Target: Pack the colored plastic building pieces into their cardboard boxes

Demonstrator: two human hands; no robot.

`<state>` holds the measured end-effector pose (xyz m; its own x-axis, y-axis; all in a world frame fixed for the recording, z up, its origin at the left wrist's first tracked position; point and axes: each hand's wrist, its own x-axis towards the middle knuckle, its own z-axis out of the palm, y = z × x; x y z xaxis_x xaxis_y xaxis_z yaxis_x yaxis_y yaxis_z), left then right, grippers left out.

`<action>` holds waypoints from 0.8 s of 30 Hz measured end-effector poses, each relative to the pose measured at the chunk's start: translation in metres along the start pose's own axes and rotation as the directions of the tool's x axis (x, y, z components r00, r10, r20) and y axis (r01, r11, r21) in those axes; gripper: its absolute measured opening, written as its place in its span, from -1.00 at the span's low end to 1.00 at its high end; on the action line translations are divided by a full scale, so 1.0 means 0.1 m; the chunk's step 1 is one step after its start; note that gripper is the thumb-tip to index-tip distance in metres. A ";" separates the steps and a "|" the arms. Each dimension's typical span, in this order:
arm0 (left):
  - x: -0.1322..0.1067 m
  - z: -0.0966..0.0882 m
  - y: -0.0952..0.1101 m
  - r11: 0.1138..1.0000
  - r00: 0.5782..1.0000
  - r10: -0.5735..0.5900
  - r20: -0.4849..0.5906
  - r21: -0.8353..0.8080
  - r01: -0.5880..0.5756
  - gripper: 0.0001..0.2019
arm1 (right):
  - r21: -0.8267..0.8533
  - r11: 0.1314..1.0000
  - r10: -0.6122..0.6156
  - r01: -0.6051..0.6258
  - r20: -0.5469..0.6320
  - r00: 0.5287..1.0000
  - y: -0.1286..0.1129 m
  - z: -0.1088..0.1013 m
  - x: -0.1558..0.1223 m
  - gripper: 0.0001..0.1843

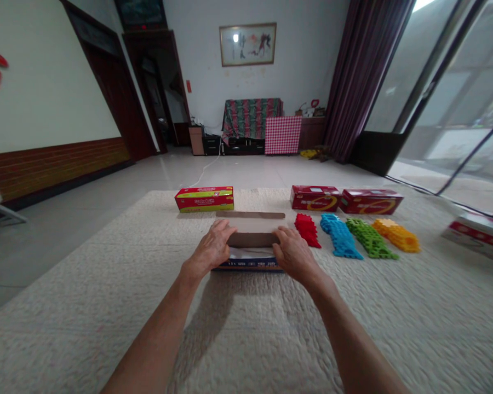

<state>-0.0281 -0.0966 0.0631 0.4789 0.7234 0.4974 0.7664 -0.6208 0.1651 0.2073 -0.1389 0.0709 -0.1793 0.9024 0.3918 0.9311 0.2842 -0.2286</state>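
A long cardboard box (251, 238) lies on the cream rug (246, 328) in front of me, its lid flap folded back and white contents showing inside. My left hand (212, 247) grips the box's left end with curled fingers. My right hand (292, 253) holds the right end the same way. Right of the box lie a red (307, 229), a blue (340, 236), a green (370, 238) and an orange (396, 234) stack of studded plastic pieces.
A red-and-yellow box (204, 198) lies at the rug's far edge on the left. Two red boxes (314, 197) (371, 201) lie behind the stacks, another red box (480, 234) at far right. Beyond are tiled floor, a covered cabinet (251, 118), curtains and glass doors.
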 end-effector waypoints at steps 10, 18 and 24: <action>-0.12 -0.42 -0.34 0.970 0.991 -0.130 0.010 0.209 0.125 -0.55 | -0.007 1.000 -0.010 0.010 0.081 0.997 -0.04 -0.07 0.01 -0.69; -0.15 -0.24 -0.35 0.958 0.988 -0.155 0.023 0.249 0.145 -0.59 | 0.016 1.000 -0.018 0.017 0.065 0.998 -0.01 -0.06 0.02 -0.68; -0.12 -0.13 -0.24 0.976 0.988 -0.137 0.071 0.182 0.122 -0.57 | 0.076 0.997 -0.023 0.021 0.033 0.999 0.02 -0.04 0.00 -0.73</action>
<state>-0.0576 -0.0941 0.0646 0.3986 0.8212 0.4084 0.8842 -0.4623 0.0665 0.2103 -0.1395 0.0738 -0.2111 0.9057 0.3675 0.9003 0.3266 -0.2879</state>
